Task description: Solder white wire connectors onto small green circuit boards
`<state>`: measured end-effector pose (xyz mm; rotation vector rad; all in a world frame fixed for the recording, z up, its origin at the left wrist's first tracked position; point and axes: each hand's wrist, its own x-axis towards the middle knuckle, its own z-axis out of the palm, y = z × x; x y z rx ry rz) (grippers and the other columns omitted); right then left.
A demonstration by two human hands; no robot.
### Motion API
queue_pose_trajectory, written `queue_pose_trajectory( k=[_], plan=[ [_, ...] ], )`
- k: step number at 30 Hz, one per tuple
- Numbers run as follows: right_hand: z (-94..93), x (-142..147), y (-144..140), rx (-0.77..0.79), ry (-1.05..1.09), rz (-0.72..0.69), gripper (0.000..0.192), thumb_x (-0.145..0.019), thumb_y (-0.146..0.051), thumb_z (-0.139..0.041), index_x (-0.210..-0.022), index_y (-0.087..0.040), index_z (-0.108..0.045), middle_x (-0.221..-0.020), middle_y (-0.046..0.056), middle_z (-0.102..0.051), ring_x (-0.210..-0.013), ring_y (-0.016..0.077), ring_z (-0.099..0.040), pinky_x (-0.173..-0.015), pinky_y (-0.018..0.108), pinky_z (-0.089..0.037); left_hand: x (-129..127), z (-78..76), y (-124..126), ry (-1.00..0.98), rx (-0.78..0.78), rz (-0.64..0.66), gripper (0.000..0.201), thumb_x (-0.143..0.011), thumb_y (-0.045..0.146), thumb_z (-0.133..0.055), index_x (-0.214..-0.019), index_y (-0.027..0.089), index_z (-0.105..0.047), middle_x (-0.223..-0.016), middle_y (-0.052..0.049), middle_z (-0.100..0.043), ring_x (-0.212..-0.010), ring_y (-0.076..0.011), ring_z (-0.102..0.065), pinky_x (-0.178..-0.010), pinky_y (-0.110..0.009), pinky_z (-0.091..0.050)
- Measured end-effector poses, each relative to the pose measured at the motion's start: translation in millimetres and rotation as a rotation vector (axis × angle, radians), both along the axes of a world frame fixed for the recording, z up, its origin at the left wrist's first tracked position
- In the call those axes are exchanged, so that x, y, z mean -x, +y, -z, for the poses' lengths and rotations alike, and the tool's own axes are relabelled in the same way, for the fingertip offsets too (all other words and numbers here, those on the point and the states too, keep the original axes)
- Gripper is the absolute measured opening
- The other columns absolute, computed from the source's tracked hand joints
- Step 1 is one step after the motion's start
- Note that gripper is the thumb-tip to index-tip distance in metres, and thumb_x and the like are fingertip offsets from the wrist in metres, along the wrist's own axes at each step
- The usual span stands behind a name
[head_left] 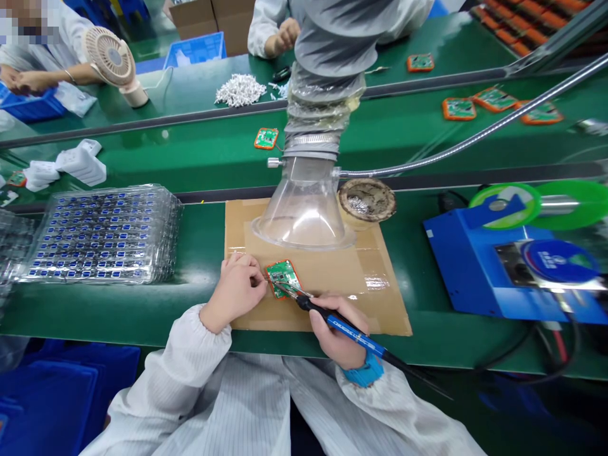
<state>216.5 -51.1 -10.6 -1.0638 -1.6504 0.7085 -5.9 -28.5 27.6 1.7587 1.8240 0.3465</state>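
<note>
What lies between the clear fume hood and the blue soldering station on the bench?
In the head view, a round holder of brass tip-cleaning wool sits between the fume hood and the soldering station, partly on the cardboard mat.

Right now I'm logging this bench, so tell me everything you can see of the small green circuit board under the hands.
The circuit board is small, green and roughly square, in an orange frame. It lies flat on the brown cardboard sheet, just before the clear fume funnel. The left hand touches its left edge; the soldering iron, held in the right hand, meets its near side.
</note>
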Motion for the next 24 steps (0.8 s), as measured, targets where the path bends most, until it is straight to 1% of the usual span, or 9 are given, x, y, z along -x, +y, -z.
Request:
queue_pose_trajectory(
  k=[3, 6, 9, 12, 16, 21, 24],
  plan=[
    [0.1, -1.3, 0.3, 0.008, 0.023, 0.002, 0.006, -0.085, -0.021, -0.07, -0.09, -0.024, -0.071, -0.075, 0.001, -0.073, -0.067, 0.0175, -0.072, -0.063, 0.028, -0.058, 0.6, 0.6, 0.1, -0.005, -0.005, 0.002, 0.021, -0.081, 0.014, -0.067, -0.061, 0.019, -0.065, -0.097, -0.002, -0.07, -0.103, -0.0239, -0.056, -0.094, -0.045, -0.037],
    [4.4, -4.5, -0.6, 0.037, 0.04, 0.051, 0.003, -0.087, -0.026, -0.069, -0.089, -0.024, -0.071, -0.075, 0.002, -0.073, -0.067, 0.0191, -0.072, -0.061, 0.03, -0.059, 0.9, 1.0, 0.1, -0.012, -0.001, 0.002, 0.021, -0.081, 0.014, -0.066, -0.061, 0.019, -0.065, -0.097, -0.002, -0.07, -0.103, -0.0241, -0.056, -0.094, -0.045, -0.038],
    [12.4, -8.5, -2.7, 0.096, 0.042, 0.096, 0.008, -0.089, -0.03, -0.069, -0.091, -0.023, -0.072, -0.078, 0.004, -0.074, -0.07, 0.0199, -0.072, -0.062, 0.032, -0.06, 0.9, 1.0, 0.0, -0.011, 0.002, 0.003, 0.021, -0.082, 0.014, -0.066, -0.061, 0.019, -0.064, -0.097, -0.003, -0.071, -0.103, -0.0245, -0.056, -0.094, -0.046, -0.038],
    [18.0, -11.4, -3.8, 0.128, 0.053, 0.094, 0.008, -0.09, -0.03, -0.07, -0.093, -0.023, -0.073, -0.08, 0.004, -0.074, -0.071, 0.0193, -0.072, -0.064, 0.031, -0.06, 0.6, 0.9, -0.1, -0.005, 0.001, 0.004, 0.021, -0.081, 0.014, -0.066, -0.061, 0.019, -0.064, -0.097, -0.003, -0.071, -0.103, -0.0245, -0.056, -0.093, -0.045, -0.038],
    [17.8, -11.9, -2.9, 0.123, 0.066, 0.096, 0.007, -0.089, -0.029, -0.071, -0.094, -0.023, -0.074, -0.083, 0.003, -0.075, -0.071, 0.0184, -0.072, -0.064, 0.03, -0.059, 0.2, 0.2, -0.2, 0.007, 0.009, 0.004, 0.021, -0.081, 0.014, -0.066, -0.06, 0.019, -0.064, -0.096, -0.002, -0.07, -0.102, -0.0241, -0.055, -0.093, -0.045, -0.038],
    [17.5, -11.1, -2.9, 0.132, 0.104, 0.126, 0.011, -0.09, -0.033, -0.07, -0.092, -0.022, -0.074, -0.082, 0.004, -0.074, -0.071, 0.0195, -0.072, -0.066, 0.032, -0.06, -0.1, -1.1, 0.6, 0.015, 0.006, 0.008, 0.022, -0.081, 0.013, -0.065, -0.06, 0.019, -0.063, -0.096, -0.002, -0.07, -0.103, -0.0243, -0.055, -0.094, -0.045, -0.037],
    [17.2, -14.7, -0.4, 0.142, 0.18, 0.181, 0.012, -0.09, -0.034, -0.07, -0.091, -0.022, -0.073, -0.08, 0.004, -0.072, -0.07, 0.0196, -0.071, -0.065, 0.034, -0.059, 0.4, -0.7, 0.2, 0.031, 0.008, 0.023, 0.02, -0.082, 0.014, -0.065, -0.063, 0.019, -0.063, -0.097, -0.003, -0.069, -0.104, -0.0252, -0.056, -0.095, -0.046, -0.038]
  ],
)
